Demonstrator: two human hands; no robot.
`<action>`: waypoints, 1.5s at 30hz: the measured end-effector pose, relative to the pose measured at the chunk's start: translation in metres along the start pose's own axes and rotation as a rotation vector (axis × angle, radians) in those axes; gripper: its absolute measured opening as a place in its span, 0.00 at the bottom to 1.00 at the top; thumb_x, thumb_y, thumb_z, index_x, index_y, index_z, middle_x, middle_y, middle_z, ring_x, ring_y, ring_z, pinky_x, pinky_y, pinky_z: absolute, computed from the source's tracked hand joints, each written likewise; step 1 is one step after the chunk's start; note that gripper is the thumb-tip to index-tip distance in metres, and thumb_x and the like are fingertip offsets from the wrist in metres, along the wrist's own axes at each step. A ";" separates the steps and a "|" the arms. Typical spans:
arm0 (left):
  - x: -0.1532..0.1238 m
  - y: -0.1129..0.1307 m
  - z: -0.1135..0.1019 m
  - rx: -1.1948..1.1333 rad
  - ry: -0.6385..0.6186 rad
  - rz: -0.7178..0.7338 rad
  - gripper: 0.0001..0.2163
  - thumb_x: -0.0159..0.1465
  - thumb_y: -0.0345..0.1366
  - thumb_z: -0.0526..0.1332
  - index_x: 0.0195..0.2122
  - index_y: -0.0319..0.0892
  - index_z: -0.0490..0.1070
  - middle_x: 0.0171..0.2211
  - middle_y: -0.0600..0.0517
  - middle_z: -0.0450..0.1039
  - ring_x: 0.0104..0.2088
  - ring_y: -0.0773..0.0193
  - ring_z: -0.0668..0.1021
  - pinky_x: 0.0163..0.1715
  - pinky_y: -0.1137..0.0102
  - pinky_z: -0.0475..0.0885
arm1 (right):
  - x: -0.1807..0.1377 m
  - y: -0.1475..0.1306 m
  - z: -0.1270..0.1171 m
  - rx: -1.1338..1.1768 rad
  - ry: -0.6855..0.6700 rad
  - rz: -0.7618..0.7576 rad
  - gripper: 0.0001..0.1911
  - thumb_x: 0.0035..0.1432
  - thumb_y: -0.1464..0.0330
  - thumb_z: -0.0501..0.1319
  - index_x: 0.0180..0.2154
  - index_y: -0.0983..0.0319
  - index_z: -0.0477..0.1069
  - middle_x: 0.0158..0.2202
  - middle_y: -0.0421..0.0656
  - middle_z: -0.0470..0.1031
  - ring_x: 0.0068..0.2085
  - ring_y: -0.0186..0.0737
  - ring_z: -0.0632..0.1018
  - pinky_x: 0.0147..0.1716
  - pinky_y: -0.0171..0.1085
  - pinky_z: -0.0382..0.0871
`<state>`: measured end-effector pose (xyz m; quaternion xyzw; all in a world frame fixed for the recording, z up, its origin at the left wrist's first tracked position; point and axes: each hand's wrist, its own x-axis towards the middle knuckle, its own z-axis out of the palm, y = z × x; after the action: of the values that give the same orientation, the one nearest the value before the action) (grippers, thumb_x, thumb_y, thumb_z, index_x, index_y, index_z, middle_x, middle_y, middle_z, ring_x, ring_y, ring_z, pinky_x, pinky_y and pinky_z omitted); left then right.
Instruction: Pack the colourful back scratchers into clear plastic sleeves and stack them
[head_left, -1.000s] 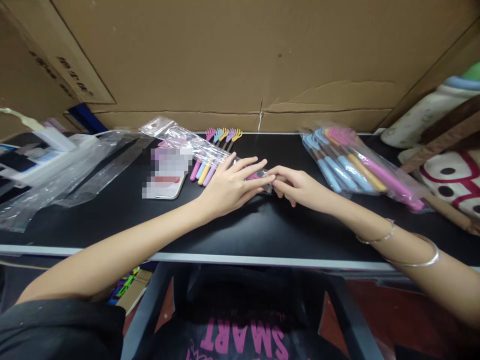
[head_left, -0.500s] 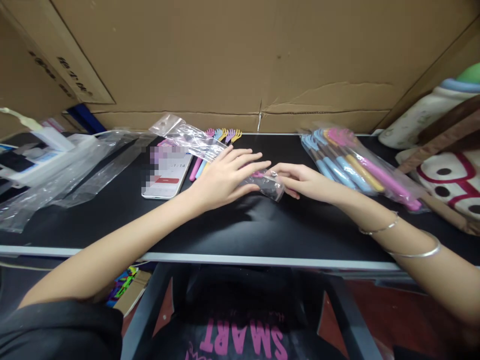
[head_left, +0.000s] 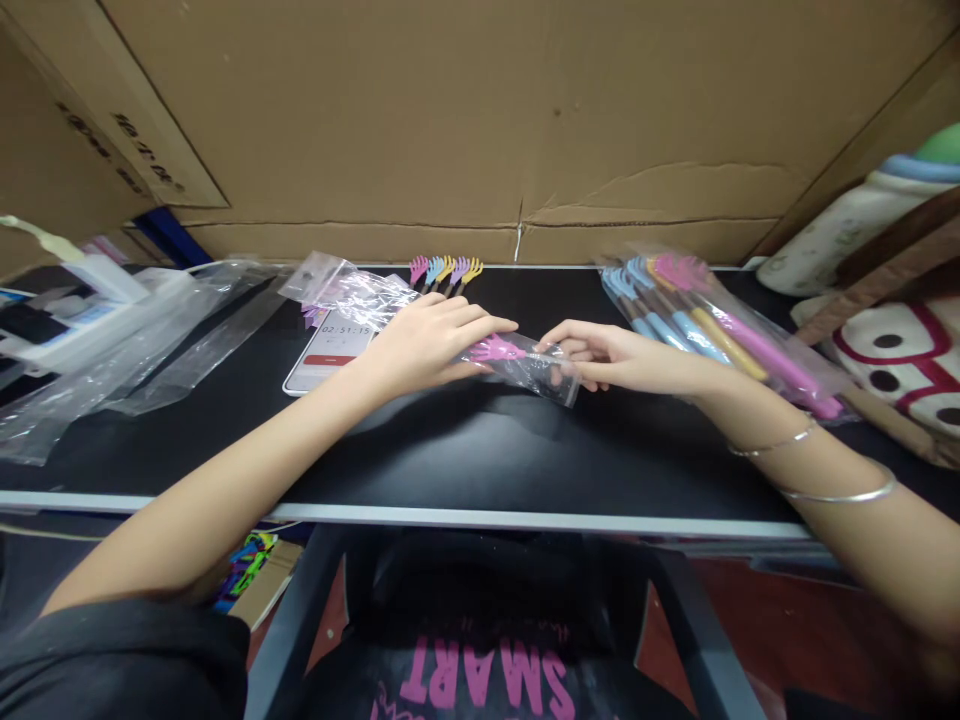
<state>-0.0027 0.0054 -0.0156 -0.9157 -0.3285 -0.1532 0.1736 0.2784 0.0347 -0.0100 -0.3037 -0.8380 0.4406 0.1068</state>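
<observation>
A pink hand-shaped back scratcher (head_left: 496,349) lies inside a clear plastic bag (head_left: 551,382) over the middle of the black table. My left hand (head_left: 427,342) is closed over the bagged scratcher and hides its handle; the pink head sticks out past the fingers. The bag's other end stretches left, crinkled, across a phone. At the right end of the bag, my right hand (head_left: 604,355) has its fingers curled, thumb and fingertips pinching the plastic. Just behind my left hand is a row of several back scratchers (head_left: 448,270) with pink, blue, yellow and purple heads, their handles mostly hidden.
Bagged back scratchers (head_left: 694,315) lie at the right, beside a plush bag (head_left: 900,350) and a white bottle (head_left: 840,230). Left are the phone (head_left: 319,375), empty clear bags (head_left: 180,340) and a white device (head_left: 97,310). A cardboard wall (head_left: 450,120) closes the back.
My left hand has shifted slightly left and down, its fingers drawn closer together, uncovering the pink head. My right hand has moved a little right with the bag's end.
</observation>
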 end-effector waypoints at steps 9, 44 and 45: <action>0.002 0.012 0.005 0.074 0.036 0.015 0.15 0.72 0.42 0.54 0.55 0.43 0.69 0.39 0.49 0.77 0.40 0.60 0.77 0.36 0.69 0.65 | 0.001 -0.006 0.010 -0.072 0.013 -0.061 0.19 0.65 0.61 0.56 0.54 0.62 0.63 0.30 0.37 0.69 0.26 0.30 0.68 0.25 0.32 0.64; 0.002 0.017 0.003 0.128 0.099 0.017 0.14 0.71 0.40 0.56 0.55 0.43 0.70 0.39 0.51 0.79 0.40 0.60 0.79 0.37 0.66 0.61 | 0.005 -0.003 0.012 -0.281 0.134 -0.115 0.12 0.63 0.61 0.55 0.37 0.62 0.69 0.28 0.40 0.72 0.30 0.37 0.72 0.33 0.35 0.62; 0.001 0.018 0.003 0.130 0.101 0.016 0.14 0.71 0.40 0.56 0.55 0.43 0.69 0.40 0.50 0.79 0.40 0.60 0.79 0.37 0.66 0.61 | 0.005 -0.002 0.013 -0.288 0.153 -0.121 0.12 0.63 0.61 0.55 0.38 0.63 0.69 0.29 0.40 0.73 0.31 0.37 0.72 0.33 0.35 0.62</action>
<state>0.0109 -0.0056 -0.0220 -0.8961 -0.3214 -0.1764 0.2503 0.2675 0.0278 -0.0164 -0.2973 -0.8987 0.2844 0.1520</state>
